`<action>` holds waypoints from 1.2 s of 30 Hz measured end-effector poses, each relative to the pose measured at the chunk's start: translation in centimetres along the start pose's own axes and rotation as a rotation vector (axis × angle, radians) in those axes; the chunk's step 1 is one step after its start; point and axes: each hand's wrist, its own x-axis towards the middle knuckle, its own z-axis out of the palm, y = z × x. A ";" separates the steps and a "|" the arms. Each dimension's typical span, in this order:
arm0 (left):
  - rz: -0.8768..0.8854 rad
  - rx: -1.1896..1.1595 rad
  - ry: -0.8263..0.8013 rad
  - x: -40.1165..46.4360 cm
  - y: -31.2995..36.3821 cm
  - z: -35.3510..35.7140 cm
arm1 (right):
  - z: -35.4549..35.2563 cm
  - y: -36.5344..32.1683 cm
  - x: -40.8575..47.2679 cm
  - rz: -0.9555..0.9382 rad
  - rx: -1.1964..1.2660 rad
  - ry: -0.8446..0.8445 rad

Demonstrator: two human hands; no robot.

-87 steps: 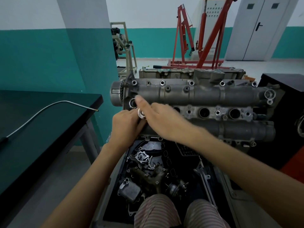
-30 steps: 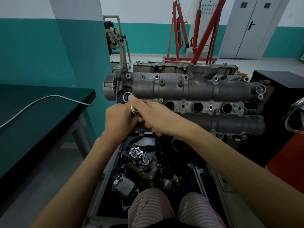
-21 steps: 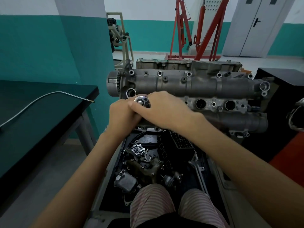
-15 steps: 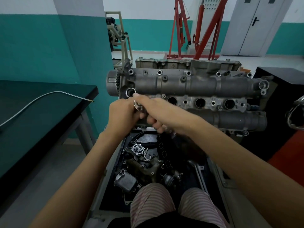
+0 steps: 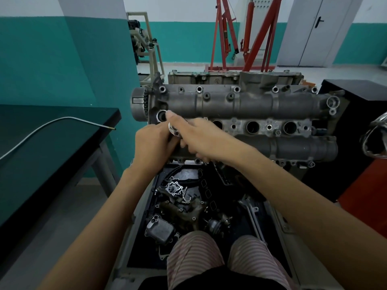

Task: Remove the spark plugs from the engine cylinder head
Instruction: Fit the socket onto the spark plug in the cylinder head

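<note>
no text, label, brand, number or sign is showing clearly enough to read anywhere in the scene. the far pale cabinet (image 5: 258, 9) behind the red hoist is showing only rows of small dots, too small to make out. the engine cylinder head (image 5: 240, 105) is showing only bare cast metal, with no readable marking.

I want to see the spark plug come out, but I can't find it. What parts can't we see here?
All in the head view:
- Any spark plug: none shows; both hands cover the well being worked on.
- The shiny round tool: only its top shows between the left hand and right hand, so its grip is hidden.
- The three open wells on the cylinder head: too dark inside.
- Shiny object: cut off by the right edge.
</note>
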 end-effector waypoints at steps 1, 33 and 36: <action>-0.017 -0.001 -0.010 0.0 0.0 0.1 | 0.1 0.0 -0.3 0.098 0.219 -0.100; 0.048 0.004 -0.017 -0.1 -0.4 -0.3 | 0.7 0.2 -0.7 0.077 0.355 -0.243; 0.076 0.015 -0.012 -0.1 -0.1 -0.4 | 2.5 0.9 -0.9 0.080 0.638 -0.212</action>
